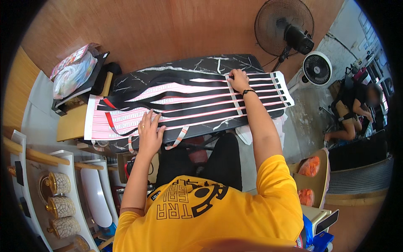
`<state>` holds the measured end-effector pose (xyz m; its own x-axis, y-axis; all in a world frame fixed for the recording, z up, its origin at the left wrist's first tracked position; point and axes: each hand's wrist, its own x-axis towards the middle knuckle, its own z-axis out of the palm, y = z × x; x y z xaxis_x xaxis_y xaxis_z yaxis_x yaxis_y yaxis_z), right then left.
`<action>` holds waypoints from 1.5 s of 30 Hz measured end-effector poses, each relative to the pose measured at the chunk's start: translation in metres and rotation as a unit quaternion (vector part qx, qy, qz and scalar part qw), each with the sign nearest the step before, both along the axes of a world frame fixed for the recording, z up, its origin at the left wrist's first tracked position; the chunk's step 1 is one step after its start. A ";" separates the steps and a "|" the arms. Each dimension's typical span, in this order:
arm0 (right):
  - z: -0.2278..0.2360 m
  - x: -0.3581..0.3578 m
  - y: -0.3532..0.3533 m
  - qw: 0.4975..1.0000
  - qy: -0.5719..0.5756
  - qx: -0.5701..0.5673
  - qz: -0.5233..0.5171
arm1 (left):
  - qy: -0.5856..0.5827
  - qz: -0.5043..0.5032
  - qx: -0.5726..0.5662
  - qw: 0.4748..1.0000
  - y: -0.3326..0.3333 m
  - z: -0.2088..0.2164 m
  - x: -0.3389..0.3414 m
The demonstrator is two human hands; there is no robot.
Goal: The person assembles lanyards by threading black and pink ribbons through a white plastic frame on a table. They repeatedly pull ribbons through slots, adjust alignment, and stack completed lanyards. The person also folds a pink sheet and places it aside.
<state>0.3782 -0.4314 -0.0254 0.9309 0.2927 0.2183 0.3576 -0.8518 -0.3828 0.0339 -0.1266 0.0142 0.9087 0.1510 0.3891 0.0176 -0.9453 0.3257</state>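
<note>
A long white sheet (89,122) with pink stripes and print lies across the black marble-patterned table (197,130). Several black straps (201,98) run along it, flat and parallel on the right, loose and bunched toward the left, where red ends (111,122) show. A pale narrow band (236,101) crosses the straps. My left hand (150,132) rests on the near edge of the sheet and straps, fingers spread, holding nothing. At the far edge, my right hand (239,81) bends its fingers closed at the top strap, by the pale band's end; what is between the fingertips is hidden.
Striped tape pieces (178,137) hang off the near table edge. A plastic bag (75,71) sits on a black box at left. Two fans (317,68) stand behind at right. Shelves with gold-and-white jars (60,183) are at lower left. Another person (354,105) sits far right.
</note>
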 end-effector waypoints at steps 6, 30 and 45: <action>0.002 0.030 0.003 0.993 0.090 -0.036 0.069 | 0.139 0.106 -0.030 0.984 0.022 -0.007 0.007; -0.010 -0.036 0.036 0.983 -0.031 0.175 -0.050 | 0.306 -0.137 -0.110 0.936 -0.122 -0.014 0.359; -0.007 -0.029 0.033 0.986 -0.014 0.166 -0.026 | 0.334 -0.211 -0.054 0.917 -0.115 -0.006 0.368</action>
<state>0.3489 -0.3982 -0.0319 0.9352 0.1533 0.3193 0.3312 -0.6980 -0.6349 0.4015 -0.2417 0.0078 0.9253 -0.2642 -0.2719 -0.1126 -0.8763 0.4683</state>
